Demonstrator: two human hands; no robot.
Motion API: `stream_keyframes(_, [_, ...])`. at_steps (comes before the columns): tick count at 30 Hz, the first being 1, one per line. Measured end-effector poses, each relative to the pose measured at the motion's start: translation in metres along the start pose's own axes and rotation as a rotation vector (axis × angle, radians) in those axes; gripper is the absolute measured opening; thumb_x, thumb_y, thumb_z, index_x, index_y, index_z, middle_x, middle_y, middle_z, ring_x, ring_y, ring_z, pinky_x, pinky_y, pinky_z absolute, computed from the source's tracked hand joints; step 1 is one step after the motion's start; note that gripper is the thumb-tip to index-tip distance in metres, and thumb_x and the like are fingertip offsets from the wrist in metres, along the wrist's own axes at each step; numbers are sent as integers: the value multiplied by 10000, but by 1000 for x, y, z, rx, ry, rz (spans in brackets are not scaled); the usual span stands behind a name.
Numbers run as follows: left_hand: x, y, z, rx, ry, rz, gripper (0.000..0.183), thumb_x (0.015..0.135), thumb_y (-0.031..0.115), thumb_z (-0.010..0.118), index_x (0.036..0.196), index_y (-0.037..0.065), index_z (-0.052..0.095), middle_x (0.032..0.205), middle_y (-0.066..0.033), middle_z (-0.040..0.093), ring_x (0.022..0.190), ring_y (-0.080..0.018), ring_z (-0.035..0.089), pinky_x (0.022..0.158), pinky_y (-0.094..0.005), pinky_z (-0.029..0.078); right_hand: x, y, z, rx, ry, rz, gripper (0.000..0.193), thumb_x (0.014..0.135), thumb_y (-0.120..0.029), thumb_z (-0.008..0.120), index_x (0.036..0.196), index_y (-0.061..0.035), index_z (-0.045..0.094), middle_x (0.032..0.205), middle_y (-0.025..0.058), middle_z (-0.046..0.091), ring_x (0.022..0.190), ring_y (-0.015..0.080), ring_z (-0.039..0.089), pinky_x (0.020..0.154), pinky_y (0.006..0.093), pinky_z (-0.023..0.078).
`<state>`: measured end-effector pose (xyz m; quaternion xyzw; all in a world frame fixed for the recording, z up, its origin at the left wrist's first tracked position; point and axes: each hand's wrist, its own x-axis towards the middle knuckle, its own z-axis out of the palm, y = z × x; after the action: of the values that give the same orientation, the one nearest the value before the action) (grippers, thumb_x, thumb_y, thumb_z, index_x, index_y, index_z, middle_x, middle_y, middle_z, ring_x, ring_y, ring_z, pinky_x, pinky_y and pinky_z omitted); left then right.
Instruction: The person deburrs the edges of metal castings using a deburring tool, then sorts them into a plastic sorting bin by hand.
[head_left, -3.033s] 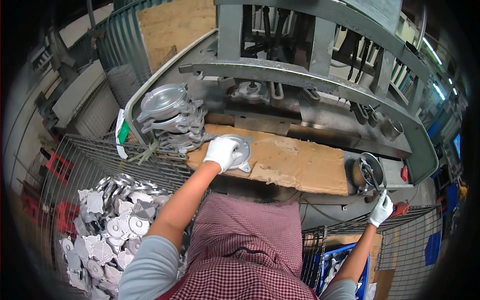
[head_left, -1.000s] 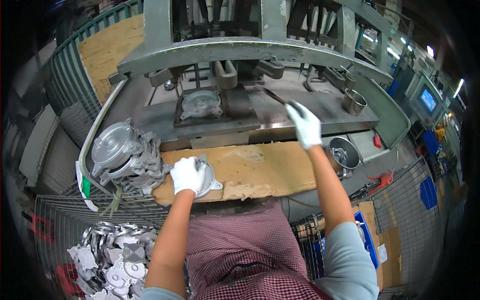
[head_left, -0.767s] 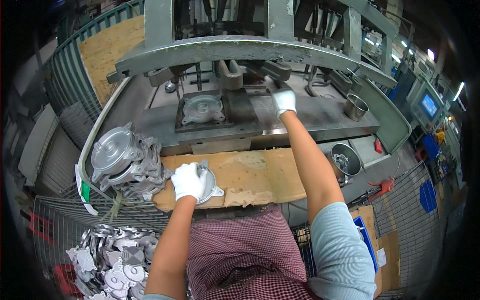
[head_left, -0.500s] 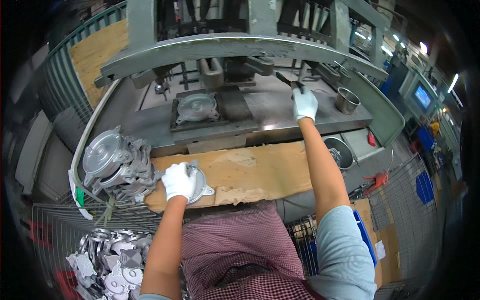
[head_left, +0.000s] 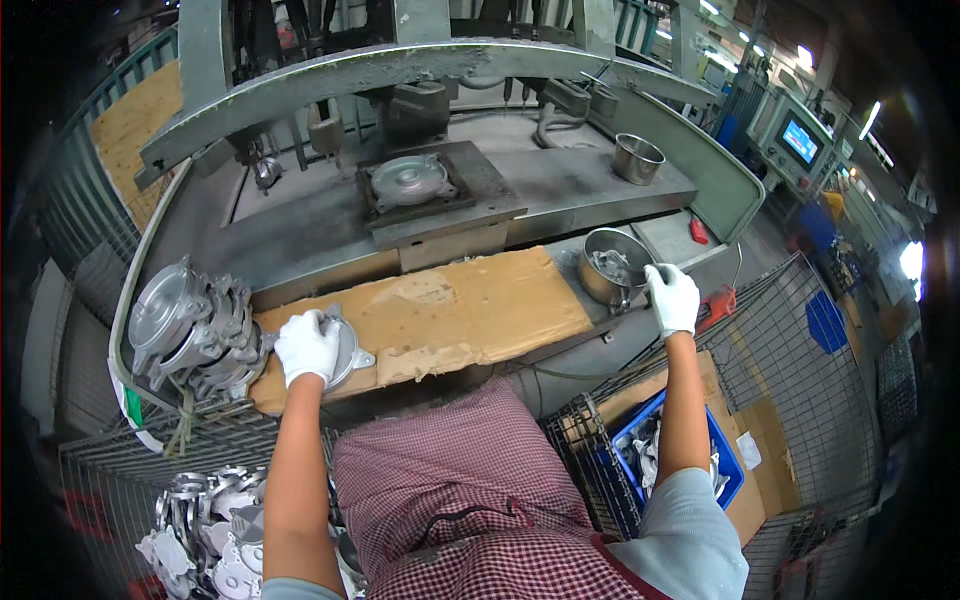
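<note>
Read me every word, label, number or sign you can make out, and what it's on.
No text can be read in this view.
Blue screen on the control panel: too small and blurred to read.
White-and-green strip beside the stacked castings: nothing legible.
Metal casting under the left hand: no lettering I can make out.

Gloved white at left hand (head_left: 307, 347) and right hand (head_left: 673, 299); silver in cover (head_left: 347, 355) under left; maroon-checked in apron (head_left: 450, 470).
</note>
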<state>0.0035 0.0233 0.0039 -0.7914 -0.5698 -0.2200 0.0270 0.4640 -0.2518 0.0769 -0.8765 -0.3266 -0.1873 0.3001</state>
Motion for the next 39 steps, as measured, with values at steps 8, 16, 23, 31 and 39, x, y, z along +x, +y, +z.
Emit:
stream_keyframes(8, [-1,8,-11,-59,-101,-65,337,847,391,605,1013,145,765,1043,-160,730,1013,-336,688,909,-464,526,-4,38,-3,48,-234,48,630,934,-583,559,1322,-95,648,1224,186,691,1196,321,636,1022,369,463])
stream_keyframes(16, [1,3,-6,-64,-109,-78,338,865,412,595,958,125,746,1022,-165,715,980,-353,691,824,-490,547,24,134,48,171,-192,151,591,1049,-529,410,1355,-69,621,1337,134,650,1218,304,615,1027,355,447])
stream_keyframes(23, [2,2,4,-71,-38,-85,264,821,317,631,863,97,771,908,-162,743,858,-334,730,743,-475,571,40,146,59,-236,53,-129,436,1032,-449,447,1269,-149,656,1109,85,689,889,272,661,730,407,502])
stream_keyframes(31, [9,12,15,13,-96,-184,194,797,235,700,949,160,793,999,-62,756,1006,-246,704,821,-395,514,11,84,77,-306,186,-419,290,1039,-342,530,1168,-172,726,962,50,730,743,240,676,589,412,528])
stream_keyframes(39, [17,13,25,27,-132,-195,295,759,286,744,1026,169,794,1043,-42,755,1048,-242,690,864,-404,497,15,64,105,-250,51,-439,311,1043,-347,514,1196,-156,706,1013,58,715,804,239,665,641,404,519])
